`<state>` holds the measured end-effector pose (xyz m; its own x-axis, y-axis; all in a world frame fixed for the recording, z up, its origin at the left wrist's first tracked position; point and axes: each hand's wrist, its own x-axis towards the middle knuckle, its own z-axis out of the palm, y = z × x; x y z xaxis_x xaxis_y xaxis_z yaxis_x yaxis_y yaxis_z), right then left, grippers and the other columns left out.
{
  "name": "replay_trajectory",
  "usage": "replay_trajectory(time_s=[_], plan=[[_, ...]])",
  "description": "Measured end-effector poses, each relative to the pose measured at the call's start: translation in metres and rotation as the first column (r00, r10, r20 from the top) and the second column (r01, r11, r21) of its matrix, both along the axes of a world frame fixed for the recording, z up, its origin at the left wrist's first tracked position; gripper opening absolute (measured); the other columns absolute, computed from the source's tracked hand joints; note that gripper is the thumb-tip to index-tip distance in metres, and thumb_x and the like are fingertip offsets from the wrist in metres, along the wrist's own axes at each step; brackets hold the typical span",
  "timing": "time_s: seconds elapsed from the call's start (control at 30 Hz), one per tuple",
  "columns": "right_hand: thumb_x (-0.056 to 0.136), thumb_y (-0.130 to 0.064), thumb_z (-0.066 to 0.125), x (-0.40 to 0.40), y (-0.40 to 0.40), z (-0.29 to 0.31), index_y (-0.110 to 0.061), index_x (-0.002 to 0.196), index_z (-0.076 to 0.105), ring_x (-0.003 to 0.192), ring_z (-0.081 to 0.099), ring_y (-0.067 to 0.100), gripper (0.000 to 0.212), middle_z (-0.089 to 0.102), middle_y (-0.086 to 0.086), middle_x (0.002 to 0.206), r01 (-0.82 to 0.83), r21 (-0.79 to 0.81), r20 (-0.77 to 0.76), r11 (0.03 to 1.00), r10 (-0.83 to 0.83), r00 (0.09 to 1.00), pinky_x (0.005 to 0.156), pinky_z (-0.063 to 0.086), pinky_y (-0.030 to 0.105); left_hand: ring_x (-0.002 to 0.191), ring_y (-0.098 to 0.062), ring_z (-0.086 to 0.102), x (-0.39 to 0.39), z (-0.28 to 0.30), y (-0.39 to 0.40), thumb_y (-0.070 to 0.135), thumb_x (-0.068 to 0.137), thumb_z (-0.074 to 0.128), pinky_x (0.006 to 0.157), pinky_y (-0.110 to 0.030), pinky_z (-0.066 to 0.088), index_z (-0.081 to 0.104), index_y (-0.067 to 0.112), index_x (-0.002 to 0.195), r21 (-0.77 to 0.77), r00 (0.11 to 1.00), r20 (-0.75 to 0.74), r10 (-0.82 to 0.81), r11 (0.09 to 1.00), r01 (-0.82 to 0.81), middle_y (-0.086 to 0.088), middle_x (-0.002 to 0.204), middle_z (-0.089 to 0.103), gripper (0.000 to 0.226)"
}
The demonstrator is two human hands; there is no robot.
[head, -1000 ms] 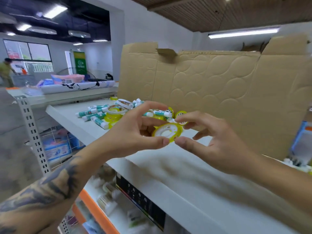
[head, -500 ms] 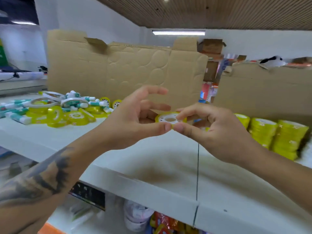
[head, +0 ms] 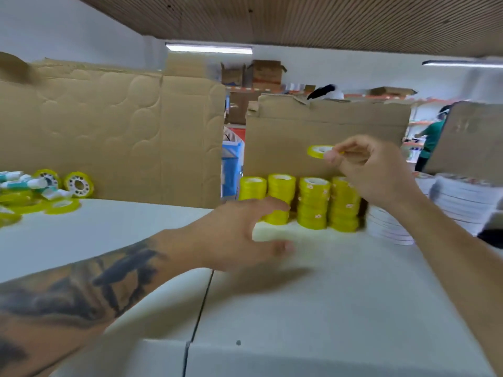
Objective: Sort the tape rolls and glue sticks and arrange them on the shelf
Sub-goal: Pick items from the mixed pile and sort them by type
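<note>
On the white shelf (head: pixel 313 295) you have 4 yellow stacks (head: pixel 299 202) against the cardboard, your blurred left hand (head: pixel 236 235) spread and holding nothing, your right hand (head: pixel 375 170) pinching a tape roll (head: pixel 317 151) above them, likely light, stiff, best gripped by its rim

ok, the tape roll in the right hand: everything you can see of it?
The tape roll is a small yellow, translucent-looking ring with a white core. It lies roughly flat, its open face up and tilted toward the camera. The right hand pinches its right edge between fingertips, holding it in the air above the yellow stacks at the back of the shelf, before a cardboard panel. Nothing else touches it. Print is blurred.
</note>
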<state>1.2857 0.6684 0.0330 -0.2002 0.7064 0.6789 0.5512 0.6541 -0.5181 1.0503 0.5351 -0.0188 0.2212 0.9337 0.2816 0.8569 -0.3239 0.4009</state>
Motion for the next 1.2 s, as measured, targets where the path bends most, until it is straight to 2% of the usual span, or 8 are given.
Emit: replay_trajectory(time_s=[0.13,0.3,0.43,0.53,0.73,1.0,1.1,1.2], plan=[[0.087,-0.061,0.067,0.005,0.017,-0.014,-0.031,0.097,0.067,0.101,0.067,0.018,0.032,0.073,-0.005,0.101,0.127,-0.004,0.104,0.992,-0.126,0.987,0.09,0.054,0.046,0.136,-0.018,0.045,0.016,-0.016,0.02,0.082,0.086,0.043,0.112,-0.04,0.04,0.038,0.05,0.142,-0.055,0.967,-0.255,-0.005,0.998,-0.009,0.016,0.147,0.048,0.064],[0.093,-0.057,0.06,-0.004,0.026,-0.029,-0.032,0.099,0.059,0.107,0.061,0.023,0.026,0.059,-0.013,0.093,0.171,0.053,0.309,0.984,-0.179,0.934,0.093,0.041,0.041,0.155,-0.005,-0.002,0.019,-0.035,0.017,0.086,0.087,0.02,0.126,-0.044,0.002,0.007,0.06,0.154,-0.306,0.946,-0.321,-0.048,0.95,-0.056,0.016,0.17,0.004,0.073],[0.095,-0.056,0.057,-0.006,0.028,-0.031,-0.03,0.101,0.06,0.106,0.061,0.023,0.027,0.061,-0.012,0.094,0.181,0.086,0.327,0.98,-0.199,0.924,0.091,0.037,0.04,0.155,-0.007,-0.009,0.018,-0.032,0.02,0.086,0.086,0.015,0.125,-0.049,-0.001,0.001,0.059,0.154,-0.323,0.934,-0.351,-0.068,0.945,-0.052,0.014,0.17,-0.003,0.075],[0.096,-0.057,0.054,-0.007,0.03,-0.035,-0.028,0.104,0.059,0.105,0.06,0.023,0.03,0.064,-0.01,0.097,0.203,0.089,0.366,0.975,-0.222,0.904,0.089,0.029,0.036,0.155,-0.007,-0.006,0.018,-0.034,0.019,0.085,0.088,0.019,0.125,-0.047,0.001,0.005,0.057,0.155,-0.31,0.938,-0.339,-0.069,0.95,-0.043,0.012,0.17,0.001,0.074],[0.099,-0.056,0.046,-0.01,0.03,-0.041,-0.033,0.117,0.057,0.117,0.057,0.023,0.031,0.068,-0.005,0.117,0.253,0.058,0.456,0.966,-0.251,0.853,0.1,0.032,0.044,0.155,-0.007,-0.001,0.017,-0.03,0.019,0.084,0.089,0.021,0.125,-0.047,0.004,0.009,0.056,0.156,-0.315,0.94,-0.333,-0.077,0.949,-0.033,0.012,0.17,0.004,0.074],[0.093,-0.06,0.044,-0.013,0.02,-0.035,-0.033,0.132,0.056,0.129,0.051,0.024,0.049,0.062,-0.004,0.133,0.243,0.078,0.384,0.967,-0.254,0.887,0.11,0.03,0.048,0.155,-0.016,0.016,0.016,-0.021,0.019,0.084,0.09,0.027,0.123,-0.055,0.014,0.018,0.054,0.155,-0.292,0.932,-0.354,-0.08,0.956,-0.029,0.011,0.168,0.02,0.072],[0.088,-0.061,0.039,-0.016,0.013,-0.034,-0.031,0.13,0.058,0.125,0.054,0.027,0.054,0.064,-0.001,0.128,0.22,0.111,0.406,0.969,-0.246,0.88,0.108,0.029,0.047,0.145,-0.019,0.039,0.0,-0.003,0.018,0.08,0.089,0.042,0.118,-0.053,0.03,0.026,0.054,0.149,-0.1,0.948,-0.316,0.045,0.992,-0.08,0.015,0.156,0.041,0.067],[0.089,-0.06,0.039,-0.021,0.002,-0.032,-0.029,0.129,0.059,0.121,0.057,0.028,0.055,0.066,0.001,0.125,0.182,0.135,0.42,0.974,-0.223,0.88,0.106,0.03,0.047,0.127,-0.02,0.056,-0.029,0.02,0.012,0.07,0.091,0.053,0.106,-0.044,0.046,0.035,0.05,0.146,-0.006,0.969,-0.102,0.227,0.973,-0.229,0.012,0.141,0.057,0.061]])
